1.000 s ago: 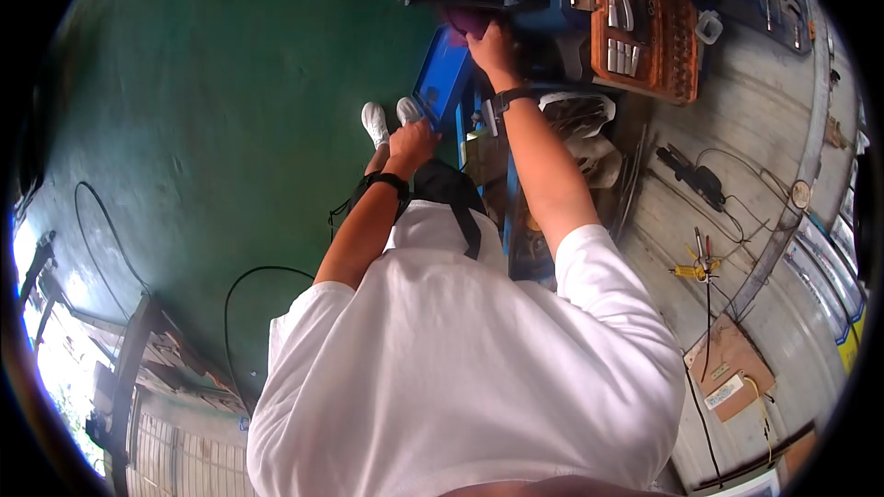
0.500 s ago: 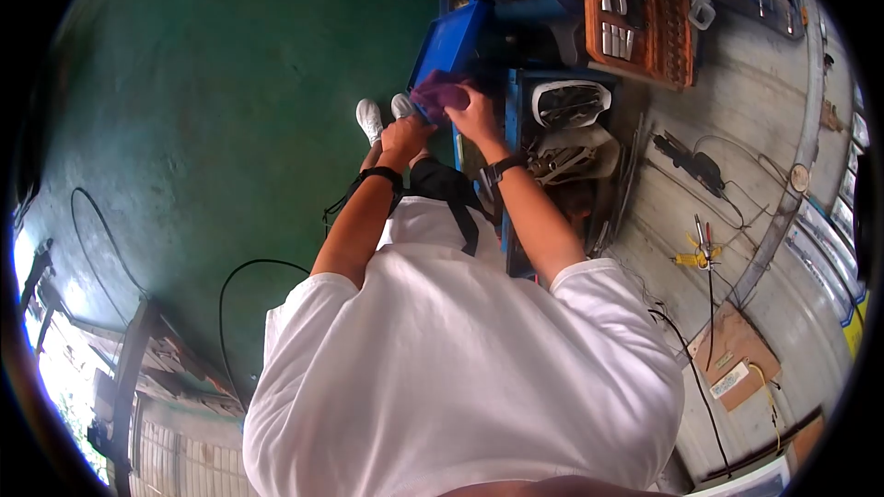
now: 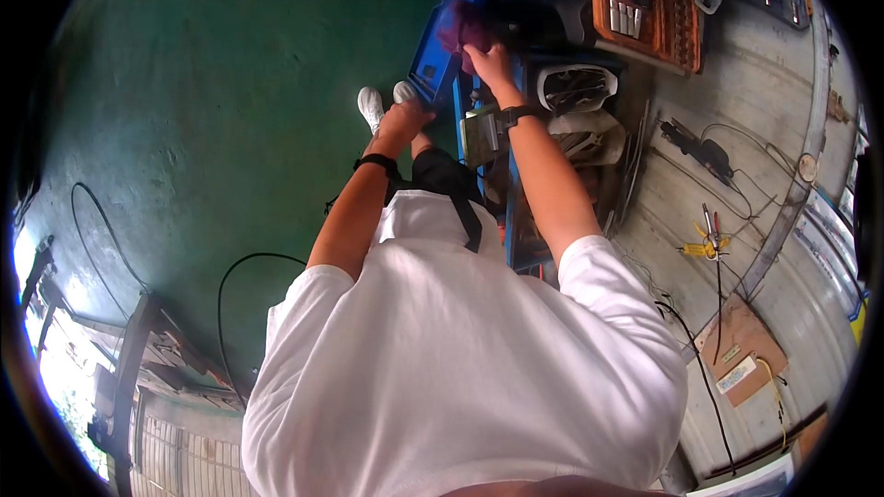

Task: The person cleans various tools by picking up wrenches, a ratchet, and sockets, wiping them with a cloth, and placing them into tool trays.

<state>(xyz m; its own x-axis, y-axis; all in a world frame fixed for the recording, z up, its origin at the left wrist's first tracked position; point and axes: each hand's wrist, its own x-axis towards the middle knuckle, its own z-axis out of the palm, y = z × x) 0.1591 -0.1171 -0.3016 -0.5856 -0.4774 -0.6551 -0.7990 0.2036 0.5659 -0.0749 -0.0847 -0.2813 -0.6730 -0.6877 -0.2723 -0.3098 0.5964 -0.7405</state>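
Observation:
A crumpled dark red-purple cloth [image 3: 463, 26] is in my right hand [image 3: 491, 66], whose fingers are closed on it; the cloth is blurred. It lies against a shallow blue tray [image 3: 430, 63] that slants from upper right to lower left. My left hand [image 3: 402, 123] is closed at the near corner of this tray, with the fingertips partly hidden from view. Just below my right hand, a greenish flat box-like thing [image 3: 478, 136] shows at the side of a blue shelf unit [image 3: 516, 189].
An orange tool case [image 3: 635, 14] with sockets and pliers lies open at upper right. The shelves hold a white container [image 3: 578, 89] of small parts. Yellow-handled pliers [image 3: 706, 244] and cables hang on the pale wall [image 3: 663, 193]. Green floor [image 3: 230, 129] spreads to the left.
My right hand has moved up and to the right with the cloth, along the tray. My left hand has stayed almost in place. The greenish box-like thing now shows more fully.

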